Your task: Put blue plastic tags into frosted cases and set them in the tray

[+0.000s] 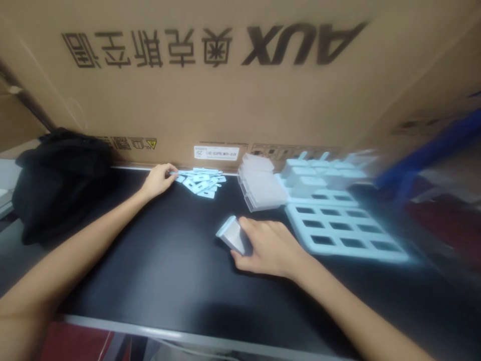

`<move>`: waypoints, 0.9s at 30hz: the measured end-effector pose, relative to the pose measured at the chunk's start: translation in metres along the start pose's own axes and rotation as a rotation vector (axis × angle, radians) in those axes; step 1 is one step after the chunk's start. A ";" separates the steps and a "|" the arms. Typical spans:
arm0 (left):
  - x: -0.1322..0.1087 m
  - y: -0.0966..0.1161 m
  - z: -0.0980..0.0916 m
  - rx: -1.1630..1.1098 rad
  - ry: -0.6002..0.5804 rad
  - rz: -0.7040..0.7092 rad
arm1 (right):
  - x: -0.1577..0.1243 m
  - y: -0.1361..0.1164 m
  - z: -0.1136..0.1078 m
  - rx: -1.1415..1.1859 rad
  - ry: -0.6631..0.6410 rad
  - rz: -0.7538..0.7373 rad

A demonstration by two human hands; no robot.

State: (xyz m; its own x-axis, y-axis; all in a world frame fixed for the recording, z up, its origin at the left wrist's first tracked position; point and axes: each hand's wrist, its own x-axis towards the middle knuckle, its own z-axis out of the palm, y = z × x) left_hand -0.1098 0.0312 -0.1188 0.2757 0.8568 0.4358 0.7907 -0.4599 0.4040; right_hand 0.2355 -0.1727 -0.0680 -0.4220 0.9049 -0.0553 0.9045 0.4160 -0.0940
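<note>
My left hand (158, 180) is at the back of the table, fingers pinched on a light-blue popsicle-mold stick at the left edge of a pile. That pile of flat light-blue sticks (203, 181) has slotted pieces lying across one another. Closer to me, my right hand (268, 245) grips a translucent popsicle mold cup (236, 238) tilted on its side, its light-blue end pointing up and left. Behind the right hand lie translucent mold cups (259, 183) in a stack. Right of them is a light-blue rack (311, 246) with rectangular holes.
Light-blue-topped molds (308, 175) with upright handles stand at the rack's far end. A large cardboard box (225, 100) walls off the back of the black table (169, 271). At left is a black cloth bag (60, 185); a blue bar (424, 150) slants at right.
</note>
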 end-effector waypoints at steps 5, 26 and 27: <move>0.000 0.001 0.002 -0.034 -0.060 0.081 | -0.001 -0.001 0.004 0.004 0.005 -0.012; -0.013 0.042 -0.006 -0.029 0.098 0.031 | 0.002 -0.006 0.006 0.038 -0.005 -0.022; -0.016 0.054 -0.007 -0.081 0.096 0.085 | 0.002 -0.006 0.006 0.038 -0.006 -0.022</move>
State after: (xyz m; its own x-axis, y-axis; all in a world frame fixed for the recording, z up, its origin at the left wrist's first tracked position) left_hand -0.0751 -0.0092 -0.0984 0.2834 0.7896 0.5443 0.7190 -0.5505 0.4242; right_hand 0.2291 -0.1743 -0.0733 -0.4426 0.8948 -0.0584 0.8918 0.4324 -0.1329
